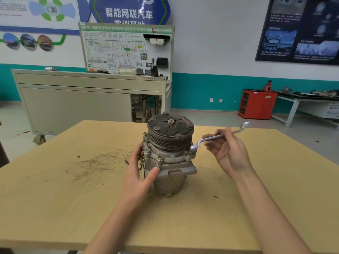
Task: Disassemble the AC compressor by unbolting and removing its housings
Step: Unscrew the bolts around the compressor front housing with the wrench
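compressor [172,167] stands upright, pulley [170,132] on top.

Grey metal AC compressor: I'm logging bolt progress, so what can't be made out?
Head view:
Far flange bolts: hidden behind the dark ribbed pulley.
Bolt under the silver offset ring wrench: covered by its ring end.
Left side of compressor: covered by the left hand.
Right hand: fingers motion-blurred.

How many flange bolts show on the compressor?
3: front bolt above the left hand's thumb, left-rear bolt, right bolt under the wrench ring. Others behind the compressor's pulley may be hidden.
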A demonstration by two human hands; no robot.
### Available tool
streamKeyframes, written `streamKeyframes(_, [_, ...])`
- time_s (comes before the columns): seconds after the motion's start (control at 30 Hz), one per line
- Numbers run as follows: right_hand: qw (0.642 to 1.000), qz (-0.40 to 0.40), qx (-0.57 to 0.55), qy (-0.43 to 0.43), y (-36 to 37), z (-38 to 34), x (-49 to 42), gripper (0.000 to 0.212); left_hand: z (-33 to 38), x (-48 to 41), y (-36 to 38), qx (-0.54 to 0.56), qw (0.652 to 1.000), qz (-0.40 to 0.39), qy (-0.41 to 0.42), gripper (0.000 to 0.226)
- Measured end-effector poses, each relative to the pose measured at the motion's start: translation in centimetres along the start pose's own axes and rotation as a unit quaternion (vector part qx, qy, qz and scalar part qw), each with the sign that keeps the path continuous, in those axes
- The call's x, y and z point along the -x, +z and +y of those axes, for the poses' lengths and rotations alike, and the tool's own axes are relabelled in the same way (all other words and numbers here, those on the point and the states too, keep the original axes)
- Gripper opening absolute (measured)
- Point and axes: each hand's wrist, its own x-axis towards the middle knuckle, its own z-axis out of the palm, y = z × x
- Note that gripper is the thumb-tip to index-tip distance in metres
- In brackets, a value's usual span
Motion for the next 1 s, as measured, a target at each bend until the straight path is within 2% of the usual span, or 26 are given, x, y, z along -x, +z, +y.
streamKeyframes(0.1, [0.972,0.054,0.161,-0.165,0.4,-0.3,2.3,0.04,0.1,0.0,0.0,-0.001,1.0,-0.002,0.004,0.07])
streamKeyframes(0.17, [0.926,0.027,0.27,-0.263,1.3,-0.3,3.9,0.038,0.2,0.0,0.0,-0.002,1.0,-0.001,0.007,0.069])
streamKeyframes(0.23, [0.863,-0.026,0.369,-0.344,2.1,-0.2,5.3,0.037,0.2,0.0,0.0,-0.001,1.0,-0.001,0.008,0.068])
streamKeyframes(0.3, [0.797,-0.059,0.456,-0.391,2.7,0.2,6.3,0.045,0.2,0.0,0.0,-0.002,1.0,-0.001,0.008,0.068])
streamKeyframes(0.37, [0.761,-0.075,0.497,-0.411,3.0,0.6,7.2,0.05,0.2,0.0,0.0,-0.002,1.0,-0.001,0.006,0.069])
streamKeyframes(0.53, [0.628,-0.058,0.582,-0.513,3.3,2.1,8.2,0.044,0.0,0.0,0.0,-0.006,1.0,-0.002,0.0,0.072])
streamKeyframes(0.6, [0.599,-0.057,0.595,-0.533,3.1,2.4,8.2,0.042,0.0,0.0,0.0,-0.008,1.0,-0.001,-0.004,0.073])
streamKeyframes(0.63, [0.612,-0.057,0.585,-0.528,2.9,2.5,8.1,0.04,0.0,0.0,0.0,-0.007,1.0,0.0,-0.004,0.073])
streamKeyframes(0.67, [0.658,-0.052,0.551,-0.51,2.6,2.8,8.0,0.039,0.0,0.0,0.0,-0.006,1.0,0.0,-0.003,0.075])
streamKeyframes(0.7, [0.735,-0.04,0.484,-0.473,2.4,3.0,7.9,0.035,0.0,0.0,0.0,-0.004,1.0,-0.001,-0.003,0.077])
streamKeyframes(0.77, [0.905,0.001,0.264,-0.333,2.0,3.1,7.0,0.029,0.0,0.0,0.0,-0.004,1.0,-0.004,-0.005,0.076])
streamKeyframes(0.8, [0.957,0.027,0.144,-0.25,1.6,2.9,6.1,0.029,0.1,0.0,0.0,-0.004,1.0,-0.004,-0.004,0.074])
streamKeyframes(0.83, [0.984,0.044,0.046,-0.169,1.2,2.5,5.0,0.028,0.1,0.0,0.0,-0.006,1.0,-0.003,-0.002,0.072])
streamKeyframes(0.87, [0.994,0.043,-0.017,-0.099,0.7,2.1,3.7,0.027,0.1,0.0,0.0,-0.008,1.0,-0.002,-0.001,0.071])
streamKeyframes(0.93, [0.997,0.018,-0.071,0.003,0.2,1.5,1.2,0.026,0.1,0.0,0.1,-0.007,1.0,-0.003,-0.004,0.07])
streamKeyframes(1.0, [0.995,-0.014,-0.081,0.057,0.3,1.3,-0.8,0.025,-0.1,0.0,0.0,-0.006,1.0,-0.001,-0.004,0.071])
